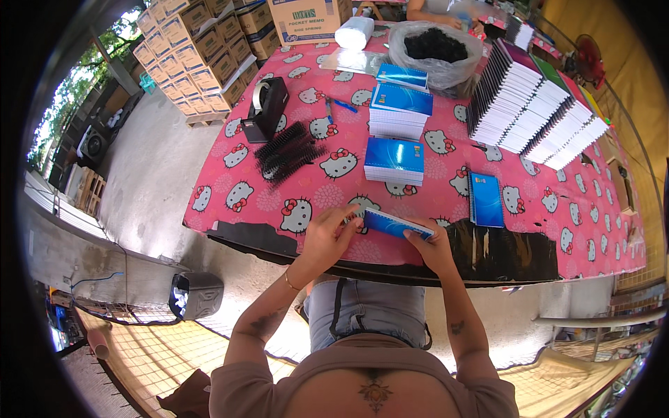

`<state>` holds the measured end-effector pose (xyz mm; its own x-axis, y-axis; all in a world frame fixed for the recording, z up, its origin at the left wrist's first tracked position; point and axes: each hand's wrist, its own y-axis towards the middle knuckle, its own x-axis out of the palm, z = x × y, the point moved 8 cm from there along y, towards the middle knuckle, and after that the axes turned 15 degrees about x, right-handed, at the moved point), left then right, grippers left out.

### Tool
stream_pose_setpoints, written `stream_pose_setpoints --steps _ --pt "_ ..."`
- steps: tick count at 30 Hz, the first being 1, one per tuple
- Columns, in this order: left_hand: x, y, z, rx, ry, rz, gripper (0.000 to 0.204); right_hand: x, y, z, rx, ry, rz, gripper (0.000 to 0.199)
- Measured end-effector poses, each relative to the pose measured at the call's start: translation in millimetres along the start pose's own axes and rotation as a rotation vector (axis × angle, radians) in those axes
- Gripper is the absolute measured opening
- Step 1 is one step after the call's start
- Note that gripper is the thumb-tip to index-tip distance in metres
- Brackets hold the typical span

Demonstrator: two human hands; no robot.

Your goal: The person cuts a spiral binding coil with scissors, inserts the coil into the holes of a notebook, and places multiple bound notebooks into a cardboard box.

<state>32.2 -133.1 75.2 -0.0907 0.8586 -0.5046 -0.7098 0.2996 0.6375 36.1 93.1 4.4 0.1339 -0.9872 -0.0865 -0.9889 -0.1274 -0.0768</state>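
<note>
A small blue-covered notebook (391, 224) is held tilted above the near edge of the table, with its white page edges showing. My right hand (433, 245) grips its right end, thumb across the cover. At the notebook's left end, my left hand (330, 234) has its fingers pinched together; whatever is between them is too small to make out. To the right lies a blue notebook with a black spiral spine (486, 200). Beyond my hands stands a stack of blue notebooks (394, 157), with another blue stack (401, 104) behind it.
Loose black spiral coils (287, 155) lie left, beside a black tape dispenser (266, 110) and a blue pen (345, 106). A plastic bag of black coils (433, 47) sits at the back. Tall spiral-notebook stacks (533, 104) stand right. Cartons (191, 59) are piled beyond the table; another person's hand (477, 28) shows far off.
</note>
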Motion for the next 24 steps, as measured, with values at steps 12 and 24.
stream_pose_setpoints --steps 12,24 --pt "2.9 5.0 -6.0 0.056 0.019 0.031 0.021 -0.3 0.8 0.4 0.042 0.045 -0.033 0.024" --pt "9.0 16.4 -5.6 0.034 -0.145 -0.191 0.021 -2.8 -2.3 3.3 0.068 -0.069 -0.057 0.026"
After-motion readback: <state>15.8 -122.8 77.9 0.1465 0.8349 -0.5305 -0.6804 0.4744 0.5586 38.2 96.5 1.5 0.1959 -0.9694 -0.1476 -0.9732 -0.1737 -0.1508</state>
